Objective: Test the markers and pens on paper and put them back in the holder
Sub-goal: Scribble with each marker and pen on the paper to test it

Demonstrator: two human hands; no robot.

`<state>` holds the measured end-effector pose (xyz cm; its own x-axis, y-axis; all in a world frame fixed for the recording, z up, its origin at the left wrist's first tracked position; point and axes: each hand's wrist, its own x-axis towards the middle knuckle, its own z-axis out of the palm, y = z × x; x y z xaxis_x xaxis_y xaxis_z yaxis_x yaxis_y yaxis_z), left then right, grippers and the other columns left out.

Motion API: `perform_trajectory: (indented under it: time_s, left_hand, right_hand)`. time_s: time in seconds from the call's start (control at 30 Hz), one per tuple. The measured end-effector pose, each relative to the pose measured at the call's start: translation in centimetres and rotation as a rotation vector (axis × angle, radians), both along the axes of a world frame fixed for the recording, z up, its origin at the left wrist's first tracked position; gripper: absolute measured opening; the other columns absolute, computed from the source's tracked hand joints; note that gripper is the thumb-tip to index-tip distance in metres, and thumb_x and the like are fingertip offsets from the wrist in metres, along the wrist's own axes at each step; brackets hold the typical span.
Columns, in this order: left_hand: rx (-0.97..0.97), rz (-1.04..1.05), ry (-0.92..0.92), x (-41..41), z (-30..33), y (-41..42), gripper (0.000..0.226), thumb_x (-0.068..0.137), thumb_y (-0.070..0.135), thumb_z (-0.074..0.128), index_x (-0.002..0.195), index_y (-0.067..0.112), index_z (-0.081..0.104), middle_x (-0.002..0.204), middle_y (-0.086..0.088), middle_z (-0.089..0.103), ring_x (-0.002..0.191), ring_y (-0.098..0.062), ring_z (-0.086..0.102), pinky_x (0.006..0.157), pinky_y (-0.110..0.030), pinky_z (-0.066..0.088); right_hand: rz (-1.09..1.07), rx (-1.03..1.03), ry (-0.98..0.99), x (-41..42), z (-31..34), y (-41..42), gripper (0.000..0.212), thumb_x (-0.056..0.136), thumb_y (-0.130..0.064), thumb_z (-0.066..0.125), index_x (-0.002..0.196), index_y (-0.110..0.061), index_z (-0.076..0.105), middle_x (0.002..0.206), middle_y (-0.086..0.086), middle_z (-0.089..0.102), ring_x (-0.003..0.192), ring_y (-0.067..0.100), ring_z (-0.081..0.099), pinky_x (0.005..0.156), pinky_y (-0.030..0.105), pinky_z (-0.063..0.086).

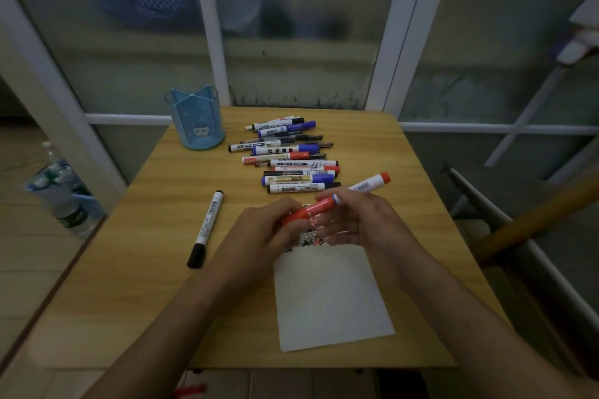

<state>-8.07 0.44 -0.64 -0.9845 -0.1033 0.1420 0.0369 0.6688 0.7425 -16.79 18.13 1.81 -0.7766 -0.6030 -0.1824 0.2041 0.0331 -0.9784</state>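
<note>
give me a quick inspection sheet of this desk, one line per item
surface: wooden table, small, set against a glazed partition
job's things: red marker held over the paper, scribbles at the paper's far end; row of markers and pens; black marker lying apart; blue holder looks empty
clutter: nothing seen
grippers: left hand grips the red cap end; right hand pinches the barrel
cables: nothing seen
surroundings: water bottles on the floor, wooden pole at right

Both hands, left hand and right hand, grip a red marker.
</note>
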Motion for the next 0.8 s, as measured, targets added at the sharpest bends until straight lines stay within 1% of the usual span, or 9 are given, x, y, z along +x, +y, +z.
perform_trajectory:
  time_s: [0.07, 0.13, 0.2, 0.3, 0.43, 0.5, 0.57, 0.67, 0.8]
  left_hand:
    - [-0.043, -0.004, 0.0, 0.0, 0.0, -0.1, 0.012, 0.098, 0.04, 0.046, 0.106, 0.049, 0.049, 0.092, 0.014, 0.066, 0.084, 0.002, 0.063, 0.074, -0.021, 0.053]
    - [-0.132, -0.044, -0.005, 0.1, -0.2, -0.2, 0.023, 0.1, 0.039, 0.042, 0.121, 0.045, 0.047, 0.099, 0.015, 0.065, 0.087, 0.001, 0.061, 0.075, -0.023, 0.053]
    - [-0.192, -0.062, 0.012, 0.2, -0.5, -0.1, 0.025, 0.101, 0.033, 0.042, 0.125, 0.039, 0.049, 0.103, 0.016, 0.06, 0.09, 0.001, 0.055, 0.075, -0.024, 0.047]
    - [-0.081, -0.03, 0.053, 0.2, -0.4, 0.1, 0.023, 0.098, 0.035, 0.037, 0.111, 0.031, 0.056, 0.098, 0.013, 0.058, 0.088, -0.002, 0.053, 0.074, -0.026, 0.047]
    - [-0.092, -0.04, 0.086, 0.1, -0.3, 0.3, 0.032, 0.099, 0.053, 0.03, 0.1, 0.032, 0.055, 0.084, 0.011, 0.058, 0.077, -0.006, 0.054, 0.066, -0.029, 0.048]
    - [-0.125, -0.055, 0.07, 0.3, -0.2, 0.2, 0.032, 0.092, 0.059, 0.028, 0.093, 0.036, 0.051, 0.079, 0.009, 0.057, 0.073, -0.006, 0.054, 0.062, -0.026, 0.045]
    - [-0.101, -0.071, 0.051, 0.4, -0.3, 0.0, 0.027, 0.092, 0.057, 0.03, 0.09, 0.038, 0.049, 0.077, 0.01, 0.058, 0.073, -0.007, 0.055, 0.061, -0.023, 0.042]
    - [-0.039, -0.105, 0.088, 0.3, -0.4, -0.1, 0.02, 0.098, 0.054, 0.038, 0.089, 0.042, 0.051, 0.076, 0.012, 0.059, 0.073, -0.008, 0.057, 0.06, -0.017, 0.041]
    - [0.035, -0.11, 0.115, 0.2, -0.1, -0.3, 0.022, 0.093, 0.057, 0.04, 0.086, 0.043, 0.056, 0.082, 0.015, 0.061, 0.076, -0.01, 0.059, 0.061, -0.017, 0.044]
  right_hand:
    - [-0.03, 0.035, 0.041, 0.0, -0.1, 0.1, 0.036, 0.094, -0.038, 0.057, 0.111, -0.01, 0.072, 0.081, 0.006, 0.073, 0.075, 0.022, 0.071, 0.069, 0.032, 0.058]
    - [-0.044, 0.055, 0.1, 0.1, -0.2, 0.0, 0.029, 0.097, -0.033, 0.057, 0.113, -0.016, 0.074, 0.078, 0.002, 0.072, 0.073, 0.019, 0.07, 0.067, 0.03, 0.058]
    - [-0.015, 0.079, 0.161, 0.3, -0.2, -0.2, 0.024, 0.1, -0.025, 0.055, 0.117, -0.021, 0.072, 0.08, 0.003, 0.073, 0.073, 0.02, 0.071, 0.067, 0.03, 0.059]
    - [0.042, 0.109, 0.19, 0.8, -0.5, -0.6, 0.019, 0.1, -0.02, 0.057, 0.11, -0.022, 0.073, 0.083, 0.005, 0.073, 0.072, 0.021, 0.072, 0.064, 0.03, 0.059]
    - [0.034, 0.095, 0.208, 1.1, -0.8, -0.9, 0.024, 0.095, -0.036, 0.06, 0.1, -0.014, 0.07, 0.075, 0.005, 0.072, 0.068, 0.021, 0.071, 0.062, 0.031, 0.057]
    - [0.039, 0.076, 0.237, 1.3, -0.9, -1.1, 0.017, 0.097, -0.031, 0.059, 0.096, -0.015, 0.064, 0.072, 0.007, 0.072, 0.067, 0.024, 0.072, 0.062, 0.033, 0.058]
    - [0.043, 0.059, 0.251, 1.5, -1.0, -1.3, 0.011, 0.099, -0.025, 0.058, 0.095, -0.015, 0.059, 0.072, 0.01, 0.072, 0.067, 0.028, 0.072, 0.063, 0.036, 0.058]
    - [0.059, 0.028, 0.254, 1.4, -0.9, -1.4, 0.012, 0.1, -0.02, 0.055, 0.092, -0.012, 0.059, 0.075, 0.014, 0.073, 0.07, 0.031, 0.073, 0.066, 0.039, 0.059]
    - [0.093, -0.009, 0.218, 1.3, -0.4, -1.4, 0.013, 0.101, -0.018, 0.053, 0.092, -0.009, 0.056, 0.072, 0.013, 0.071, 0.07, 0.032, 0.072, 0.071, 0.044, 0.061]
